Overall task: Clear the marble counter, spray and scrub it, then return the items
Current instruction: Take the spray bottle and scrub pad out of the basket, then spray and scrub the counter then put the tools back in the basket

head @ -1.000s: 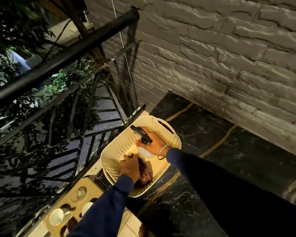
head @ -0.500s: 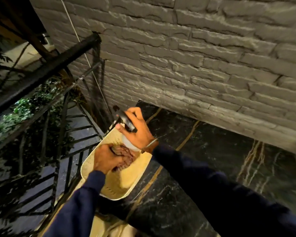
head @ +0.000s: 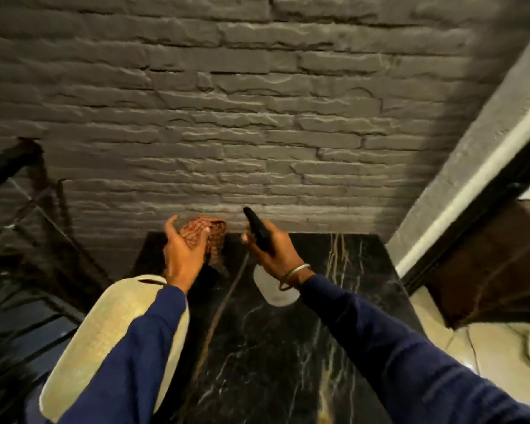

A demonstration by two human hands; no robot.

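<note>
The black marble counter with pale veins runs from the brick wall toward me. My left hand holds a reddish-brown checked cloth above the counter's far left corner. My right hand grips a spray bottle by its black trigger head; its white body hangs below my wrist, over the counter. A cream perforated basket sits at the counter's left edge, partly hidden by my left sleeve.
A grey brick wall closes the far side. A black metal railing stands to the left. On the right are a pale wall edge, a dark doorway frame and a tiled floor.
Both hands lifted out of the basket, carrying the cloth and spray bottle over the counter. The view swung right, away from the railing.
</note>
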